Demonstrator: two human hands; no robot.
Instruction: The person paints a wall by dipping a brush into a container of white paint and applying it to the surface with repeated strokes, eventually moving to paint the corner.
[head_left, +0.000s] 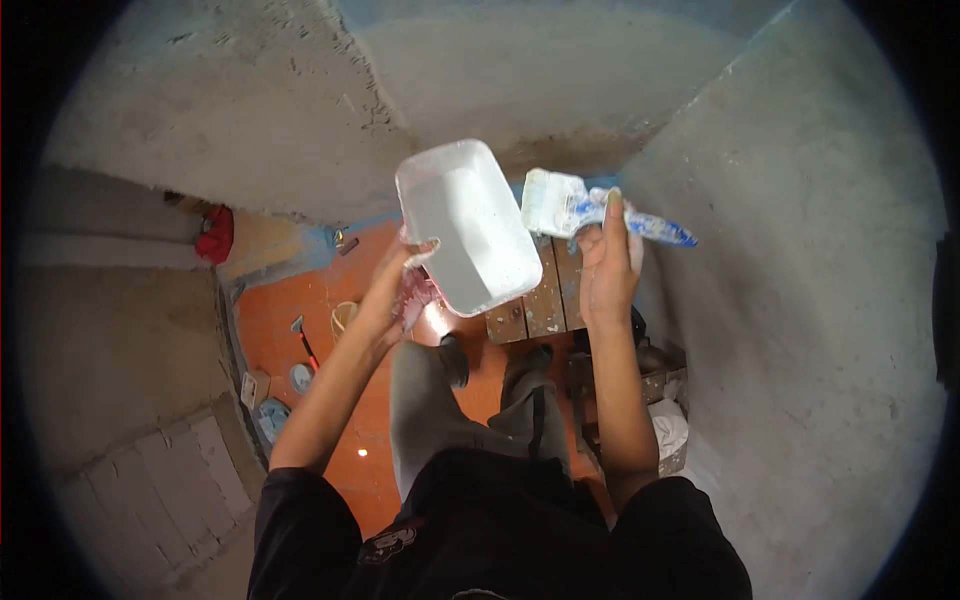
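Observation:
My left hand (pixel 408 283) grips the near left side of a white rectangular tub (pixel 515 262), its thumb over the rim. White paint (pixel 445 245) lies inside the tub, which is tilted towards me. In my right hand (pixel 610 262) is a wide paintbrush (pixel 560 203), held by its blue, paint-smeared handle with the thumb on top. White paint coats the brush head, which points left, just beside the tub's right rim and apart from it. Paint smears show on my left hand's fingers.
Below stands a paint-spotted wooden stool or bench (pixel 535 312). On the orange floor (pixel 270 300) lie a red-handled scraper (pixel 305 338) and a blue item (pixel 271 418). Bare plastered walls (pixel 800 300) rise close on the right and ahead. A red item (pixel 214 235) sits at left.

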